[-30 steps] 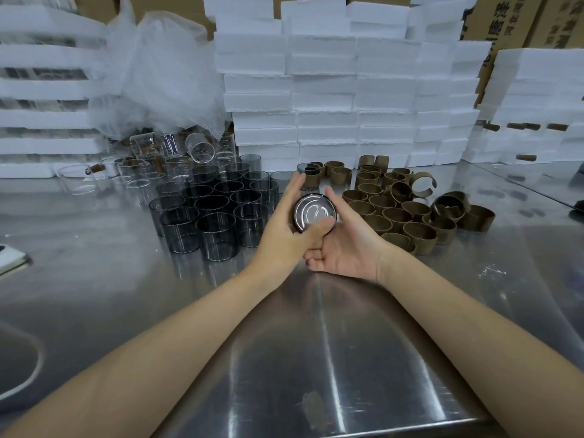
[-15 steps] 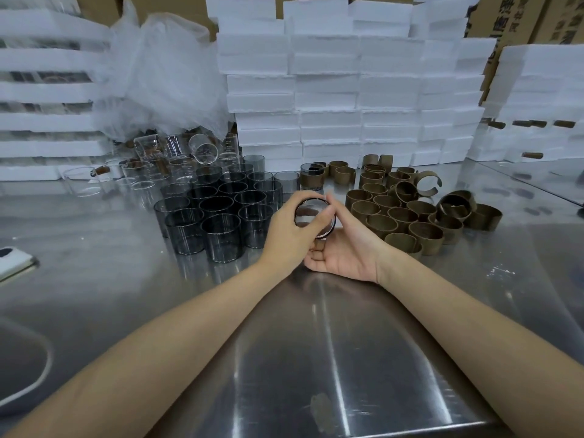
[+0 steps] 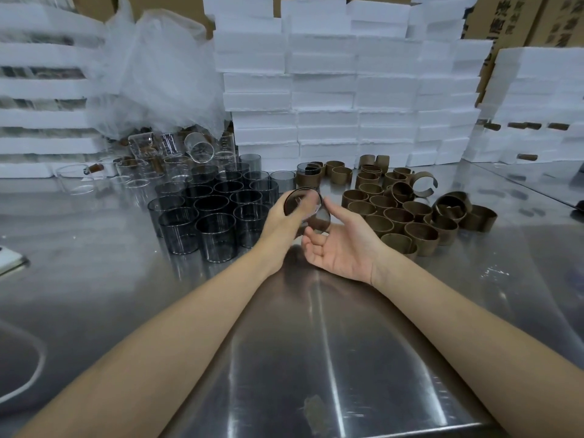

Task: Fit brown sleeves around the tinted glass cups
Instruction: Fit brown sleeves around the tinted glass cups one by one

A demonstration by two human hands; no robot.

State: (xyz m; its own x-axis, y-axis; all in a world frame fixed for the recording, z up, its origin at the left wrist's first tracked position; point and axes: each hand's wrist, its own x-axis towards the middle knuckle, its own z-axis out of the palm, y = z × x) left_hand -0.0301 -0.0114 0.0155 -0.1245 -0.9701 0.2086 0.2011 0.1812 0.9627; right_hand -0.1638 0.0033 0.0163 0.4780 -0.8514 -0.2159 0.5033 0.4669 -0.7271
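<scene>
My left hand [image 3: 279, 222] grips a tinted glass cup [image 3: 301, 202], tilted with its mouth toward me, above the steel table [image 3: 316, 358]. A brown sleeve [image 3: 321, 221] wraps its lower part. My right hand [image 3: 344, 245] lies palm up just right of the cup, fingers relaxed, fingertips touching its side. Several bare tinted cups [image 3: 215, 219] stand in rows to the left. Several loose brown sleeves [image 3: 410, 216] stand to the right.
Clear glasses [image 3: 142, 165] lie at the back left under a crumpled plastic bag [image 3: 158, 74]. White foam trays [image 3: 347, 90] are stacked along the back. A sleeved cup [image 3: 308, 175] stands behind the hands. A white object [image 3: 9, 260] sits at the left edge.
The cup has turned from showing its base to showing its mouth. My right hand has loosened its hold and opened palm up, while the left hand keeps the cup.
</scene>
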